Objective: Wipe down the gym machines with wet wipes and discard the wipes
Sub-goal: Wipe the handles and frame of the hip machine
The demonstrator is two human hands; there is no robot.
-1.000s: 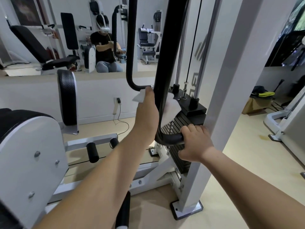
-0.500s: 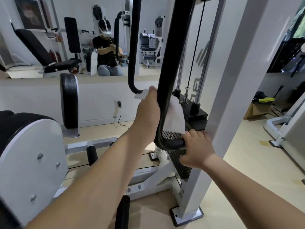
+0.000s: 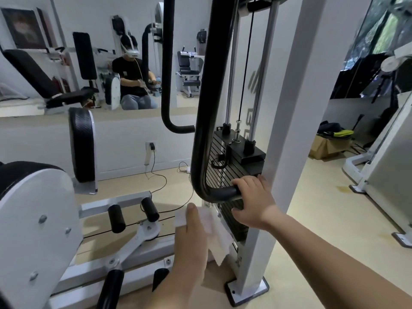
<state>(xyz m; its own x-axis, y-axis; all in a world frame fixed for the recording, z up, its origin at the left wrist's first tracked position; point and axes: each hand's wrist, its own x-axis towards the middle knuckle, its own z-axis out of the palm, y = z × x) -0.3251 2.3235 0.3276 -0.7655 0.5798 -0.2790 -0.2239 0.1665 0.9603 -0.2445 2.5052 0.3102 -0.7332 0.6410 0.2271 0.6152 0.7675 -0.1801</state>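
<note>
White wet wipe (image 3: 217, 239), crumpled and thin, hangs just below the curved black padded handle bar (image 3: 207, 134), gripped in my left hand (image 3: 192, 239) with fingers closed over it. My right hand (image 3: 254, 204) wraps the bar's lower end, steadying it (useful, I judge, for firm strokes). To wipe well I'd fold the wipe round the tube and run its full length. Beyond the white frame post (image 3: 289, 130), a brown cardboard box (image 3: 325, 149) holds dark and yellow-green gear (image 3: 334, 130); nowhere to discard shows.
</note>
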